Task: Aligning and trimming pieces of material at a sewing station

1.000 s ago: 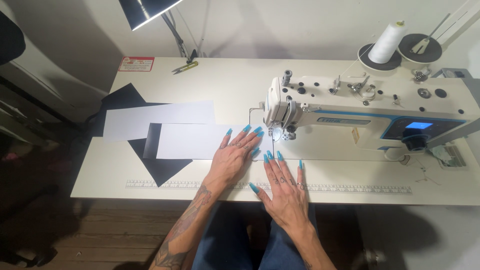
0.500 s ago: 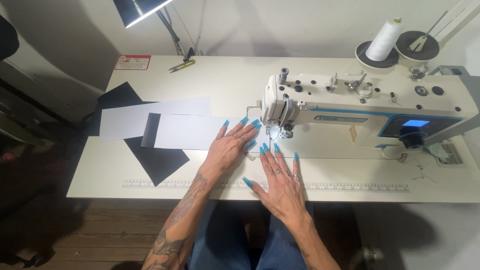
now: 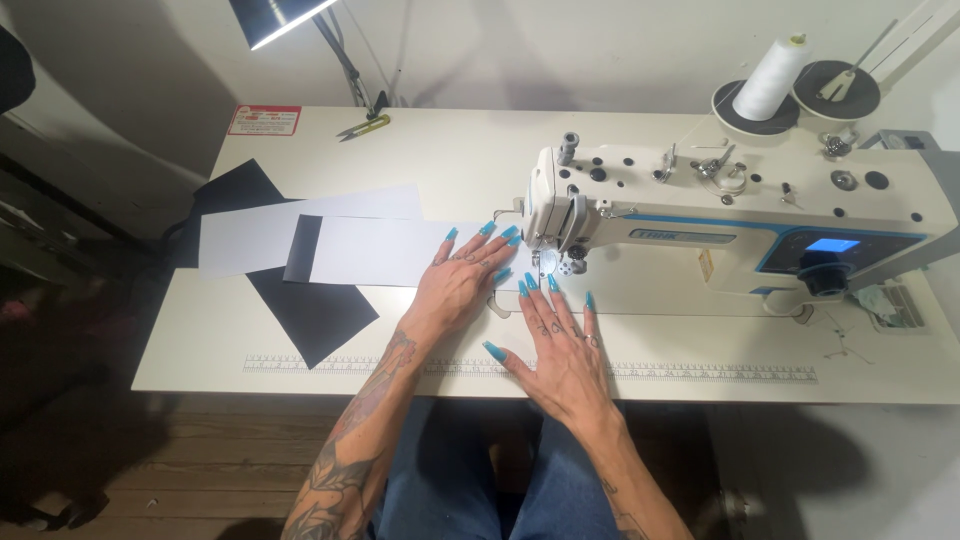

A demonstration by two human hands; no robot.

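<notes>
My left hand (image 3: 458, 283) lies flat, fingers spread, on a white fabric sheet (image 3: 375, 252) and presses it onto the table just left of the needle. My right hand (image 3: 556, 345) rests flat on the table in front of the white sewing machine (image 3: 740, 225), its fingertips reaching to the presser foot (image 3: 545, 265). Both hands have long turquoise nails. Neither hand grips anything. A second white sheet (image 3: 255, 232) and a black fabric piece (image 3: 315, 315) lie overlapped to the left.
A white thread cone (image 3: 770, 80) stands behind the machine at the back right. Small yellow-green snips (image 3: 362, 127) and a red label (image 3: 263, 120) sit near the far edge. A lamp (image 3: 275, 15) hangs above. A ruler strip (image 3: 700, 372) runs along the table's front edge.
The white sheet has slid a little to the right toward the needle under my left hand. My right hand has edged closer to the presser foot.
</notes>
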